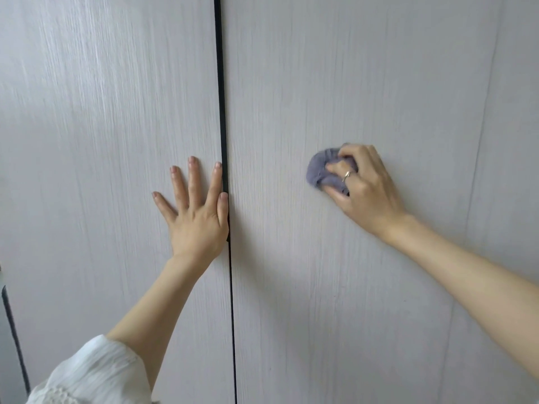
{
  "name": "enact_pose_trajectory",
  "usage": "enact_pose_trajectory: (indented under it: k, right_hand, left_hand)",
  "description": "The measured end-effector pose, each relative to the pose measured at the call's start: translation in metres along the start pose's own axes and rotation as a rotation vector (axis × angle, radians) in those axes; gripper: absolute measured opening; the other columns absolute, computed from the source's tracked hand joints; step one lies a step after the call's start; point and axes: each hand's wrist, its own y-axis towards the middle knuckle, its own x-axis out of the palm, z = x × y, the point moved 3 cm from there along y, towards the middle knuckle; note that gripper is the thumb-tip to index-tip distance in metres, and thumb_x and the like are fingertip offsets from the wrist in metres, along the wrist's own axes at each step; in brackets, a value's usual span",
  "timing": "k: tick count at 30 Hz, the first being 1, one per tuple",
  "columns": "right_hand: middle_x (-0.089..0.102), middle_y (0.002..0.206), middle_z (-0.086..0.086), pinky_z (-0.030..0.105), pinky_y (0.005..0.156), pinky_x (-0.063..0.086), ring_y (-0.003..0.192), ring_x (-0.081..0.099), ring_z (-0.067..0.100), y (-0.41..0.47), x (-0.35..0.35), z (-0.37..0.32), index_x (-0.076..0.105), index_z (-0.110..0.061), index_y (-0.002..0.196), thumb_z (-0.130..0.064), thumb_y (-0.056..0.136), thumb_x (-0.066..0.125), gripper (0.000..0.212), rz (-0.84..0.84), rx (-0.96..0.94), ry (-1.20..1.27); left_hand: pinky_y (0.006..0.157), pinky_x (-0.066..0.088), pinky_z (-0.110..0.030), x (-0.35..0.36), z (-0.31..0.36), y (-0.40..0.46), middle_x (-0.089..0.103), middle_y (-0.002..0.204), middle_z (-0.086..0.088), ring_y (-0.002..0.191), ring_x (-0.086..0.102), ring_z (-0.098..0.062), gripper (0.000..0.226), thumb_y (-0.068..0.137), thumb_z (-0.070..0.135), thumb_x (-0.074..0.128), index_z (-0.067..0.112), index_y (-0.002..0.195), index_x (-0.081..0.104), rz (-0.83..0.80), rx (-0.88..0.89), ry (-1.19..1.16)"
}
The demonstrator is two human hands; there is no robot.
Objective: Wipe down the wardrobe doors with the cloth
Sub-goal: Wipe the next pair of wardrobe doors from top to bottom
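Wardrobe doors, two, pale wood-grain finish, are filling the view: left door and right door, with a dark vertical gap running between them.

Cloth, grey-purple, bunched into a wad, is lying against the right door at about mid height, well to the right of the gap.

Right hand is gripping the cloth with curled fingers and pressing it to the door; a ring is showing on one finger.

Left hand is resting flat on the left door, fingers straight and spread, holding nothing, its thumb lying along the edge of the gap.

White sleeve is covering the left forearm at lower left; the right forearm is showing bare.
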Motion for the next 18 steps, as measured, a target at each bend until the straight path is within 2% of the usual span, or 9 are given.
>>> enact_pose_trajectory:
  k: [1,3,5,7,9,11,14,16,18]
  right_hand:
    - [0.060,0.093,0.022,0.042,0.072,0.046,0.085,0.050,0.032,-0.018,0.002,-0.010,0.065,0.002,0.088,-0.027,0.092,0.056,0.030,-0.021,-0.035,0.031]
    - [0.062,0.094,0.014,0.038,0.073,0.050,0.085,0.056,0.028,-0.066,0.008,-0.031,0.065,-0.006,0.090,-0.028,0.097,0.049,0.028,-0.171,-0.182,0.018]
    - [0.061,0.093,0.008,0.033,0.070,0.050,0.079,0.060,0.025,-0.103,0.008,-0.042,0.065,-0.012,0.082,-0.017,0.095,0.051,0.020,-0.318,-0.388,-0.008]
    - [0.063,0.087,0.006,0.031,0.068,0.050,0.075,0.061,0.024,-0.098,0.002,-0.029,0.067,-0.012,0.074,-0.015,0.095,0.050,0.027,-0.343,-0.477,-0.011]
    - [0.066,0.085,0.002,0.028,0.069,0.050,0.077,0.063,0.020,-0.066,-0.006,-0.007,0.071,-0.017,0.078,-0.028,0.099,0.040,0.040,-0.247,-0.357,-0.144]
    - [0.063,0.089,0.015,0.038,0.067,0.049,0.079,0.058,0.031,-0.036,-0.018,0.021,0.069,-0.003,0.083,-0.031,0.093,0.052,0.034,-0.135,-0.142,-0.087]
    - [0.056,0.094,0.019,0.037,0.067,0.047,0.089,0.047,0.028,-0.028,-0.029,0.045,0.064,0.003,0.086,-0.031,0.082,0.061,0.034,-0.017,0.267,-0.081]
    - [0.058,0.096,0.019,0.039,0.073,0.048,0.092,0.049,0.028,-0.055,-0.023,0.034,0.064,0.001,0.087,-0.032,0.088,0.058,0.034,-0.036,0.296,-0.033]
    - [0.061,0.093,0.021,0.044,0.075,0.048,0.088,0.052,0.032,-0.101,-0.016,0.011,0.060,-0.001,0.090,-0.029,0.096,0.050,0.031,-0.155,0.053,0.039]
  left_hand:
    - [0.110,-0.008,-0.064,0.000,0.000,0.000,-0.018,0.158,-0.002,0.144,-0.020,-0.030,0.052,0.092,0.049,-0.006,0.039,0.142,-0.021,-0.001,-0.004,0.001]
    - [0.110,-0.008,-0.064,0.000,0.000,0.000,-0.019,0.158,-0.003,0.143,-0.020,-0.031,0.052,0.092,0.048,-0.007,0.039,0.141,-0.022,-0.006,-0.001,0.001]
    - [0.109,-0.009,-0.064,0.000,0.000,0.000,-0.019,0.158,-0.003,0.143,-0.020,-0.031,0.052,0.092,0.048,-0.006,0.039,0.142,-0.022,-0.011,0.006,0.000]
    - [0.109,-0.010,-0.064,0.000,0.000,-0.001,-0.019,0.158,-0.004,0.143,-0.020,-0.032,0.051,0.095,0.046,-0.002,0.038,0.142,-0.021,-0.010,0.002,-0.001]
    - [0.110,-0.009,-0.065,0.000,0.002,-0.002,-0.018,0.158,-0.004,0.143,-0.020,-0.032,0.049,0.100,0.041,0.005,0.037,0.142,-0.020,-0.007,-0.006,-0.006]
    - [0.110,-0.009,-0.065,-0.001,0.002,-0.002,-0.017,0.158,-0.005,0.144,-0.019,-0.032,0.051,0.101,0.039,0.011,0.035,0.143,-0.018,-0.002,-0.013,-0.017]
    - [0.109,-0.010,-0.065,-0.001,0.004,-0.003,-0.017,0.158,-0.004,0.144,-0.019,-0.032,0.052,0.101,0.037,0.014,0.036,0.143,-0.017,-0.004,-0.026,-0.020]
    - [0.109,-0.010,-0.065,-0.001,0.005,-0.003,-0.017,0.158,-0.004,0.144,-0.019,-0.032,0.052,0.101,0.037,0.014,0.036,0.144,-0.016,-0.008,-0.038,-0.026]
    - [0.110,-0.010,-0.064,-0.002,0.007,-0.004,-0.019,0.158,-0.004,0.143,-0.021,-0.031,0.052,0.101,0.037,0.013,0.038,0.145,-0.016,-0.011,-0.052,-0.034]
